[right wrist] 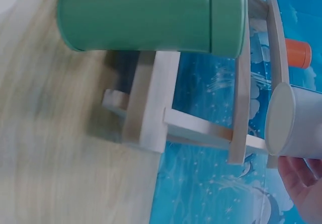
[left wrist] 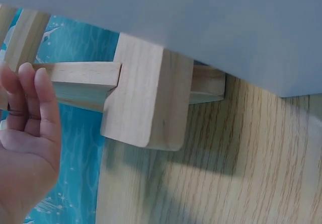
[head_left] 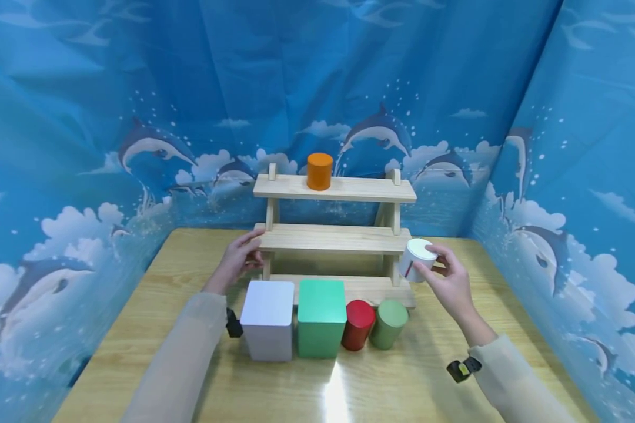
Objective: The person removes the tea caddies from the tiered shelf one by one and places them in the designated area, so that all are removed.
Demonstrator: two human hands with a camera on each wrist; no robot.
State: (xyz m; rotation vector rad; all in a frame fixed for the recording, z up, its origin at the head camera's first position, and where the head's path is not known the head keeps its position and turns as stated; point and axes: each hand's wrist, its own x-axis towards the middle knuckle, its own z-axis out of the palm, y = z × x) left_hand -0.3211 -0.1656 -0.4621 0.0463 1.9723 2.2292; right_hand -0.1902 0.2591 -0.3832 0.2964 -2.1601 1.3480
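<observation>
In the head view my right hand grips a white cylindrical canister with a thin dark red line on its side. It is tilted, just off the right end of the middle step of a three-step wooden display shelf. The right wrist view shows fingers under the white canister. At the left end of that same step, my left hand holds the edge with its fingertips. An orange canister stands on the top step.
In front of the shelf stand a white box, a green box, a red canister and a light green canister, partly covering the bottom step. A blue dolphin-print curtain surrounds the wooden table.
</observation>
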